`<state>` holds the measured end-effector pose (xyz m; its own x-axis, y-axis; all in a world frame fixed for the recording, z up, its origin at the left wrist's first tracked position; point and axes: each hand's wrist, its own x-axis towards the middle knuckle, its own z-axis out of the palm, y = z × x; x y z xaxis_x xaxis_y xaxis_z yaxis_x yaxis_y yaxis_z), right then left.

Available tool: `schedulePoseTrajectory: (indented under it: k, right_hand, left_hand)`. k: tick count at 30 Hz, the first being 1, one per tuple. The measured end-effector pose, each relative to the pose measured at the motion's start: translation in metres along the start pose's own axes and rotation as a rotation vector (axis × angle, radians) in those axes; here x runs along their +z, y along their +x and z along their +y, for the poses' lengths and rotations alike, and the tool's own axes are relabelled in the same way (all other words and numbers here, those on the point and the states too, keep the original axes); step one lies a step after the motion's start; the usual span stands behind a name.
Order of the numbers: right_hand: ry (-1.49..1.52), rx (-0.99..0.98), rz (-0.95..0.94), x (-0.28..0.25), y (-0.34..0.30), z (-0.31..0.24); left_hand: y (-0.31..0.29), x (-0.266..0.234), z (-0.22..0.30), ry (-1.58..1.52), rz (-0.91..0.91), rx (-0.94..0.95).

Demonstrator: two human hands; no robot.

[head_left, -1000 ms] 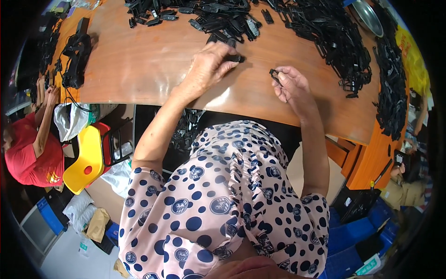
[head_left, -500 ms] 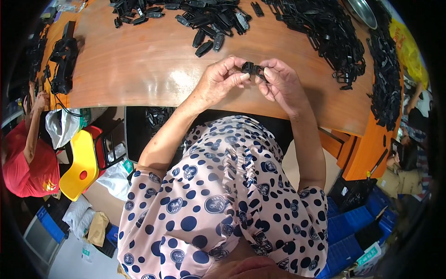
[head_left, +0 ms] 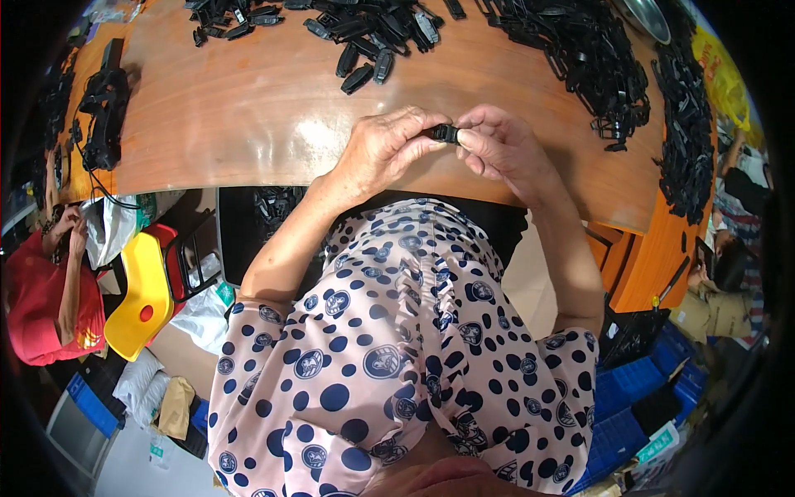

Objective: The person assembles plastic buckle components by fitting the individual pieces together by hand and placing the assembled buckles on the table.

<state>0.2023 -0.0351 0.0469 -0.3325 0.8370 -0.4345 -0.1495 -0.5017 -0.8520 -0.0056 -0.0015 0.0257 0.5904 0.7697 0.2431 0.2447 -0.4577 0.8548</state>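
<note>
Between my two hands, just above the near part of the wooden table, is a small black plastic piece. My left hand pinches its left end between thumb and fingers. The thumb and index finger of my right hand close on the right end. My fingertips cover both ends, so I cannot tell whether it is one part or two fitted together. Farther back lies a pile of black oval plastic pieces. To the right, black open-framed plastic parts form a large heap.
A strip of black parts runs along the right side, near a metal bowl and a yellow bag. Black cabled equipment sits at the left. A yellow chair and a person in red are beyond it.
Two black portions that showed a gap between my hands now appear as one compact piece. Both hands have come closer together. At the left, the person in red has moved their arms.
</note>
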Motion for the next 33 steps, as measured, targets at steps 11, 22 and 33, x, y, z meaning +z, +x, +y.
schedulePoseTrajectory:
  k: [11,22,33]
  right_hand:
    - [-0.094,0.261,-0.132,-0.005,0.01,0.003]
    - [0.28,0.167,-0.362,0.024,0.016,0.016]
    - [-0.794,-0.422,0.275,-0.017,0.083,-0.043]
  left_hand:
    - [-0.009,-0.003,0.009,0.185,-0.033,0.052]
    - [-0.015,0.007,0.014,-0.988,0.215,-0.345]
    - [-0.012,-0.03,-0.013,-0.672,0.514,-0.335]
